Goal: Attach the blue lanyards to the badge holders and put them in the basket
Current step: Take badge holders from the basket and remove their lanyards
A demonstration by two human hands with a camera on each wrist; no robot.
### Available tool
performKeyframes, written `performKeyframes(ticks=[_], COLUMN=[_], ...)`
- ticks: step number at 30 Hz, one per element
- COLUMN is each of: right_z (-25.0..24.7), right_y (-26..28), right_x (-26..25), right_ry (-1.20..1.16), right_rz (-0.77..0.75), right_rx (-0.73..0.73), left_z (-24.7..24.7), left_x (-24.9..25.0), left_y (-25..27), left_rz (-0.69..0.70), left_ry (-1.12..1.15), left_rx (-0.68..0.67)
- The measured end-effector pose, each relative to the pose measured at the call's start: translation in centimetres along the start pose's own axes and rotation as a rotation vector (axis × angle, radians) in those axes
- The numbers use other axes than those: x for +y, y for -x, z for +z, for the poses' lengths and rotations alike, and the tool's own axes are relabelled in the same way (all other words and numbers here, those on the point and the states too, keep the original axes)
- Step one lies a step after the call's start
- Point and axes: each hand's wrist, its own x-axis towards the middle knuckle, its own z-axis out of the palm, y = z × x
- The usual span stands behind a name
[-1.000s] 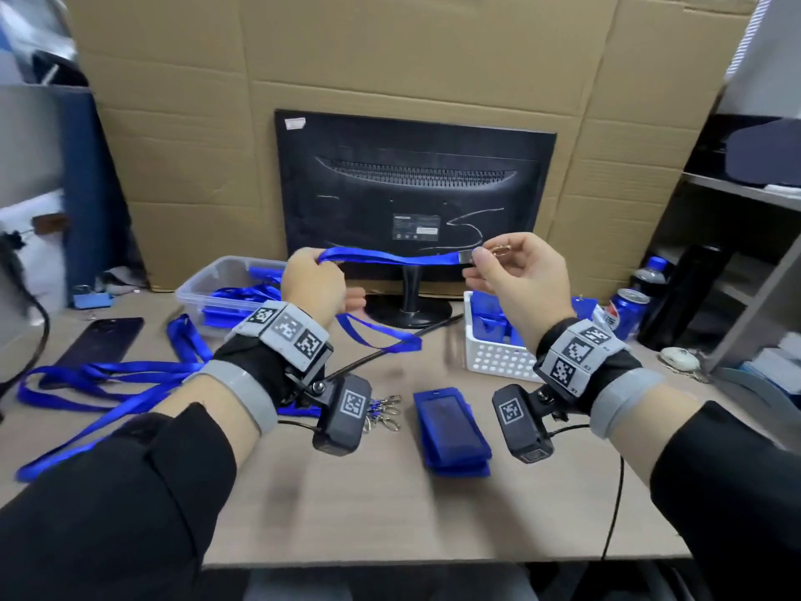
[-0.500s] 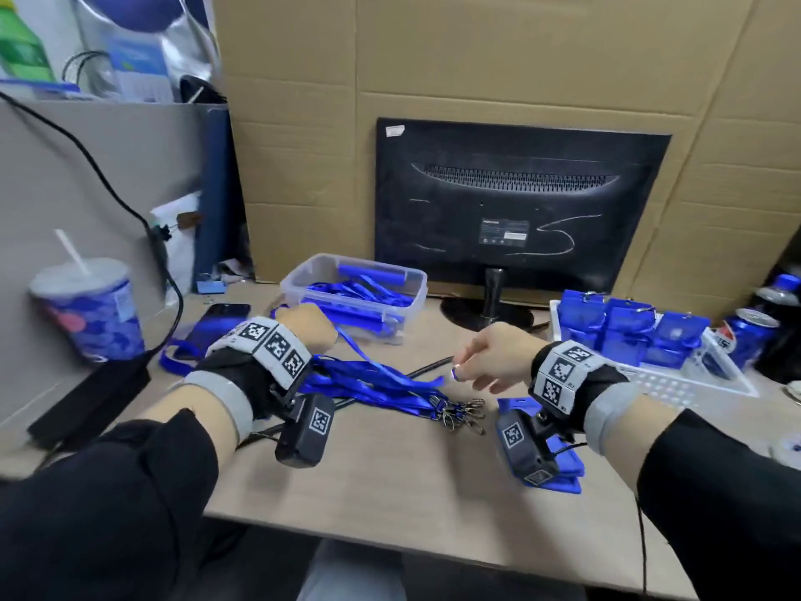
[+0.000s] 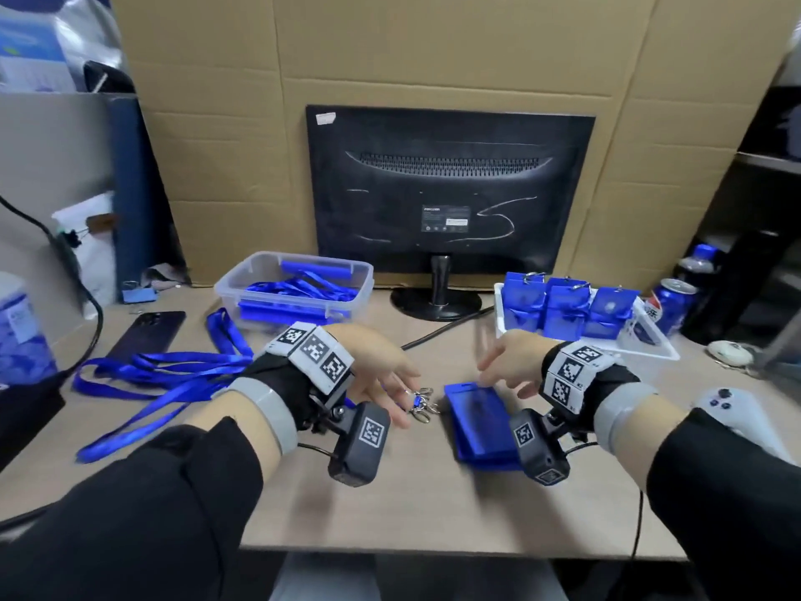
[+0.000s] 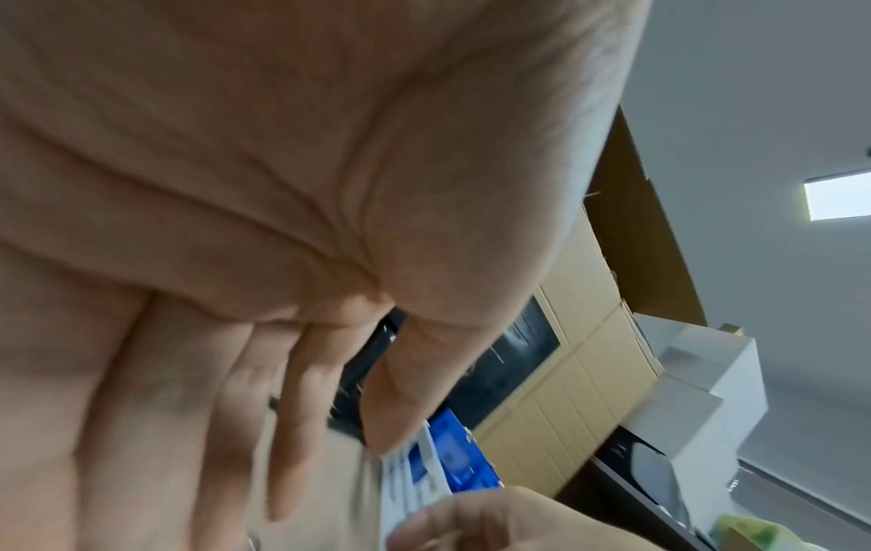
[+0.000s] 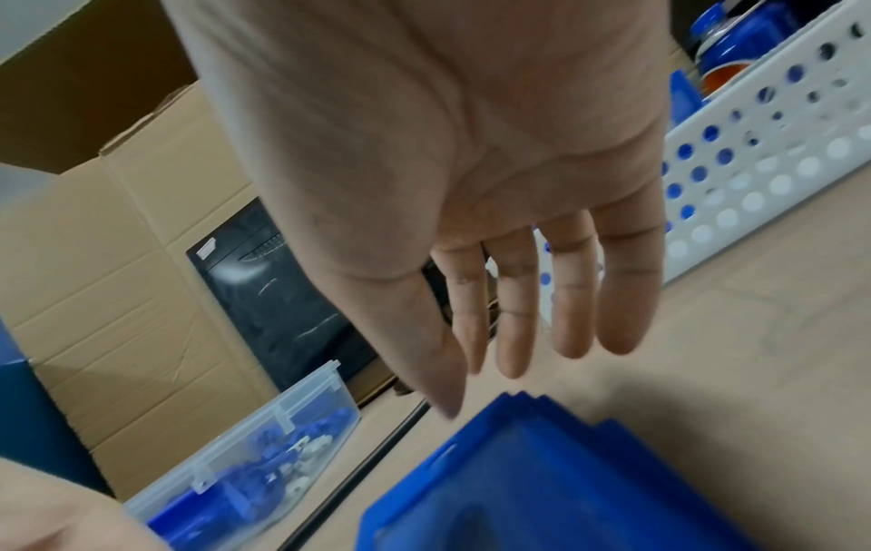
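Note:
Several blue lanyards (image 3: 160, 379) lie spread on the desk at left, their metal clips (image 3: 422, 403) bunched near the middle. My left hand (image 3: 381, 383) hovers open just left of the clips, fingers straight and holding nothing (image 4: 282, 428). A small stack of blue badge holders (image 3: 479, 420) lies flat at centre right. My right hand (image 3: 507, 366) is open above the stack's far end, fingers extended (image 5: 518, 317) over the holders (image 5: 542, 484). The white perforated basket (image 3: 650, 347) at back right holds several finished blue holders with lanyards.
A clear plastic tub (image 3: 294, 288) with more blue lanyards sits behind the left hand. A black monitor (image 3: 448, 193) stands at the back. A phone (image 3: 147, 331), a paper cup (image 3: 21, 331), a soda can (image 3: 669, 305), a white controller (image 3: 732, 409) and a black cable (image 3: 437, 334) lie around.
A second ago both hands held a lanyard stretched in the air. It has been let go; both hands came down, opened, and now hover over the clips and the holder stack.

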Motion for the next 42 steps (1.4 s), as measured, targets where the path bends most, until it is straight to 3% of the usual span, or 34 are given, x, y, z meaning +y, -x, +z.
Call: performKeyframes(ticks=[4,6,13,16,18,21,23,29,35,42], right_z=[-0.4,0.0,0.0,-1.8,-3.4,-5.7,-6.8,-7.9,-7.5,-7.6], right_y=[1.3,1.0,0.4,1.1,1.1,0.8,0.1,-2.6,-7.2,-8.3], right_x=[2.1,2.7,3.7,3.8,4.0,4.4,4.6,5.1,5.4,5.0], right_ry=[0.127,0.08,-0.007,-0.055,-0.261,-0.426,-0.463,-0.392,-0.364,-0.336], right_rz=[0.057,0.066,0.048,0.027,-0.007,-0.05,-0.057,-0.051,-0.025,-0.014], right_rx=[-0.144,-0.173,-0.232,-0.151,0.012,0.326,0.41,0.415,0.365,0.416], left_z=[4.1,5.3,7.1,6.3,5.6,5.3,5.5,5.6,5.0,3.8], left_x=[1.5,2.1,3.8,4.9,6.0,7.9,9.0,10.9,11.9,12.3], left_y=[-2.0,-2.5,-1.3,-1.2,-1.3,-1.0,-0.9,-3.2,-5.3,-6.3], left_rz=[-0.052,-0.057,-0.037,-0.027,0.033,0.287,0.438,0.6,0.602,0.622], left_ry=[0.097,0.116,0.167,0.052,-0.096,0.023,0.184,0.342,0.349,0.38], left_rx=[-0.173,-0.226,-0.254,-0.177,-0.043,0.156,0.199,0.274,0.271,0.259])
